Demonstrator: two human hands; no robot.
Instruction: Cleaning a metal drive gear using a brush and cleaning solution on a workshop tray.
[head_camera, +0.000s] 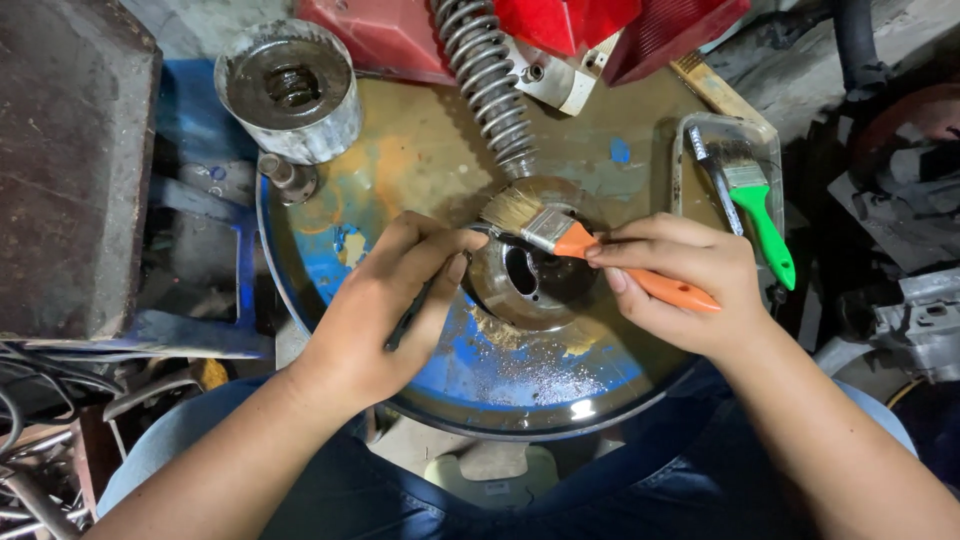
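Note:
A round metal part (530, 275) with a central hole lies on the worn blue and yellow drum top (420, 150). My left hand (385, 310) rests on the drum and grips the part's left edge with its fingers. My right hand (680, 275) holds an orange-handled paintbrush (565, 235), whose pale bristles touch the upper rim of the part.
A metal cylinder cup (290, 90) stands at the drum's back left, beside a small metal fitting (288, 177). A coil spring (490, 85) and red parts (560, 25) lie at the back. A clear tray (765, 135) on the right holds a green-handled brush (760, 205).

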